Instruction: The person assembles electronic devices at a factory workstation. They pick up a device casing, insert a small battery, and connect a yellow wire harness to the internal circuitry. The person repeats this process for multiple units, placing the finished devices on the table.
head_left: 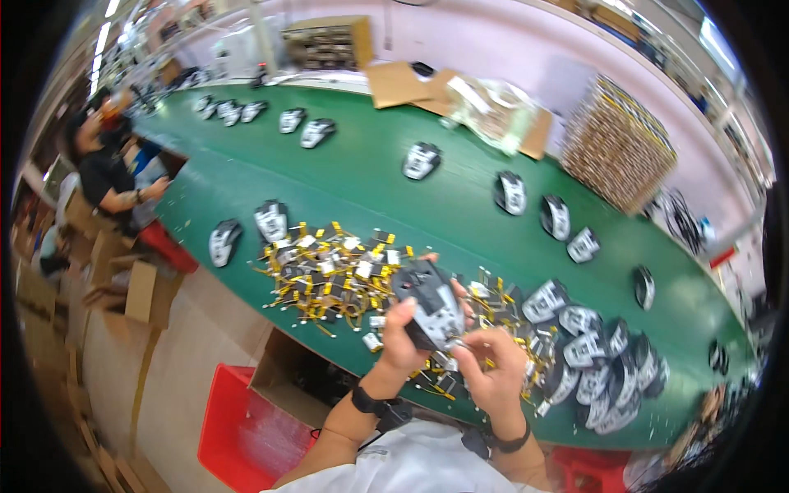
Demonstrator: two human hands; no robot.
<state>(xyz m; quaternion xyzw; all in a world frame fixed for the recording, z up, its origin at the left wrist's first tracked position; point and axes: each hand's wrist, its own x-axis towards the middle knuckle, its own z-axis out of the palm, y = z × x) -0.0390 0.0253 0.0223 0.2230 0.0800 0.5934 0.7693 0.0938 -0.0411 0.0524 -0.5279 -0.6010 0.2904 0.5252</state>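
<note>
A black and grey computer mouse, or its half-built shell, is held up over the green bench, tilted. My left hand grips it, with the thumb along its near left side and fingertips showing past its far edges. At the mouse's lower right end my right hand is closed in a pinch. What lies between those fingertips is too small to make out. Beneath and around both hands spreads a loose heap of small battery packs with yellow tape and thin wires.
More mouse shells are piled at the right, and single ones stand spaced along the green bench. Stacked trays and flat cardboard sit at the back. A red bin is below left; a person works farther left.
</note>
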